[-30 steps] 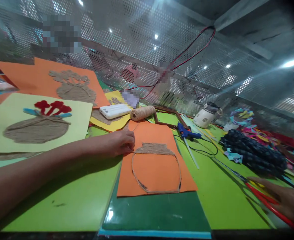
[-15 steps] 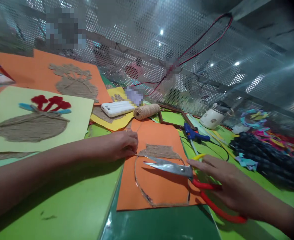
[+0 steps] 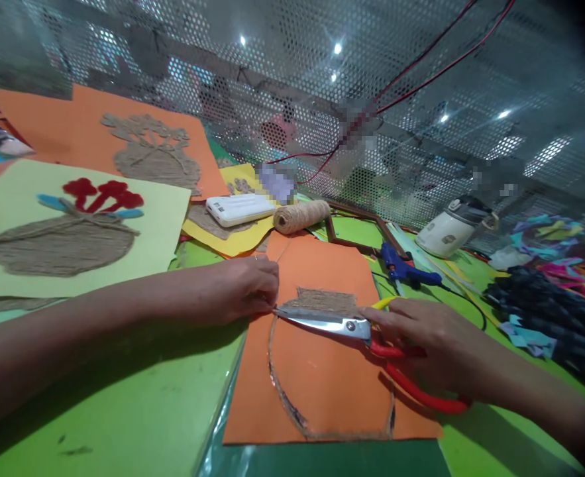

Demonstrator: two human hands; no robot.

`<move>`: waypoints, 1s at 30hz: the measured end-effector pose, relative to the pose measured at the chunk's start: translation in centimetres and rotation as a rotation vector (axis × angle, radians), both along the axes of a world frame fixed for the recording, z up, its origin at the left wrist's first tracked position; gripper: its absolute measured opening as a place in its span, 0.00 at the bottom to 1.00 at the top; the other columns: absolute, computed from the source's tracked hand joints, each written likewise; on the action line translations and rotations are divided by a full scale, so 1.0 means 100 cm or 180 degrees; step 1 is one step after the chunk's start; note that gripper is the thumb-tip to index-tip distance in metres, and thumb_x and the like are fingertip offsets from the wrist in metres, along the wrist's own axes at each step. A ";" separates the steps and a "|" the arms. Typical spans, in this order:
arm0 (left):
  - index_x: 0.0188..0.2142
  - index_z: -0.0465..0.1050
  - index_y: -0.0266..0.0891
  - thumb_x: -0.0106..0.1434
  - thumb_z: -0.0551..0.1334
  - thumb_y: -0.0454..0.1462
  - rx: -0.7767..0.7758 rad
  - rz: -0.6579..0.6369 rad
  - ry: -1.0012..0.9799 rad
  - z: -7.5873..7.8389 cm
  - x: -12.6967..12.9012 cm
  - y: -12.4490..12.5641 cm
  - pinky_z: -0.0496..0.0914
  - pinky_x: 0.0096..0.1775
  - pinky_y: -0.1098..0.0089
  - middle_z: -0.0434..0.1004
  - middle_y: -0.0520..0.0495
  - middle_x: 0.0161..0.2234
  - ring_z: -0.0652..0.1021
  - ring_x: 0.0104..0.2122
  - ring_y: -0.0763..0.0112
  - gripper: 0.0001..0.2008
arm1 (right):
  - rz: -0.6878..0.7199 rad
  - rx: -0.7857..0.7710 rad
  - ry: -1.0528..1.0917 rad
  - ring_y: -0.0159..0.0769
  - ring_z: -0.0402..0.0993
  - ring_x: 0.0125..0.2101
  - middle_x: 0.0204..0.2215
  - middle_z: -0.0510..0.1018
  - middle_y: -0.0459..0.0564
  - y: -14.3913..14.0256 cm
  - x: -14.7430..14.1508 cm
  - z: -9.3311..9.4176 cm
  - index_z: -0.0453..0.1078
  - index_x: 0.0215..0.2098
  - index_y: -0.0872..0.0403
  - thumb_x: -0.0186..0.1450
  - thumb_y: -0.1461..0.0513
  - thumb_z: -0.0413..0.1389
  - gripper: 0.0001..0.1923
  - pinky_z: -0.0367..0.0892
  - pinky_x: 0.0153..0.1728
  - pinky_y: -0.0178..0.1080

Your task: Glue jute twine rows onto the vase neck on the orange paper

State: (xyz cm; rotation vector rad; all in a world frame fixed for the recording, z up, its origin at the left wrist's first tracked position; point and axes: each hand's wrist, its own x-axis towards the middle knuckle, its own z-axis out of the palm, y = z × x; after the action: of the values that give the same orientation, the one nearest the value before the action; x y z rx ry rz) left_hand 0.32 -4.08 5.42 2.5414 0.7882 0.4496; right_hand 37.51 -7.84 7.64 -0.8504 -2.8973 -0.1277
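At far left on the green tabletop (image 3: pixel 123 411) lies a pale yellow sheet (image 3: pixel 158 225) bearing a jute pot with red flowers; beside it the left hand (image 3: pixel 242 288) rests with fingers (image 3: pixel 265 306) pinched closed on a twine end at the left shoulder of the jute pot outline (image 3: pixel 292 397) glued to the orange sheet (image 3: pixel 322 371); the tips of the scissors (image 3: pixel 332 323) touch that same spot, just beside the pinching fingers, blades nearly closed and lying across the pot's neck; the right hand (image 3: pixel 436 344) grips the red handles, fingers wrapped around them; behind stand a white power bank (image 3: pixel 240 209), a twine spool (image 3: pixel 302 216) and a blue glue gun (image 3: pixel 404 268).
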 end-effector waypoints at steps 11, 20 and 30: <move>0.35 0.77 0.41 0.72 0.57 0.37 -0.0086 0.0026 0.0028 0.005 0.003 -0.004 0.71 0.40 0.68 0.78 0.44 0.38 0.76 0.39 0.65 0.11 | 0.0234 0.0465 0.0092 0.35 0.65 0.26 0.28 0.73 0.46 0.002 -0.003 -0.004 0.69 0.59 0.51 0.72 0.65 0.55 0.17 0.50 0.28 0.40; 0.34 0.78 0.41 0.72 0.58 0.37 -0.0053 0.0048 0.0046 0.005 0.001 -0.004 0.71 0.41 0.66 0.79 0.44 0.38 0.76 0.38 0.64 0.11 | 0.0237 0.0445 0.0059 0.35 0.67 0.25 0.28 0.75 0.46 0.002 -0.001 -0.005 0.67 0.61 0.50 0.71 0.66 0.55 0.20 0.51 0.27 0.40; 0.34 0.76 0.41 0.73 0.57 0.38 -0.0016 0.0035 0.0138 0.005 0.002 -0.005 0.70 0.41 0.68 0.77 0.44 0.38 0.76 0.39 0.65 0.12 | 0.0273 0.0110 0.0058 0.37 0.72 0.28 0.32 0.80 0.47 0.011 0.005 -0.011 0.64 0.66 0.48 0.72 0.67 0.54 0.25 0.55 0.29 0.40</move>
State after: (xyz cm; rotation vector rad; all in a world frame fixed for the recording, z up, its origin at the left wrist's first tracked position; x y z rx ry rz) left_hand 0.50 -4.56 5.94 2.5513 0.8185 0.3968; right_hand 38.03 -6.73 6.51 -0.7169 -2.8999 -0.1608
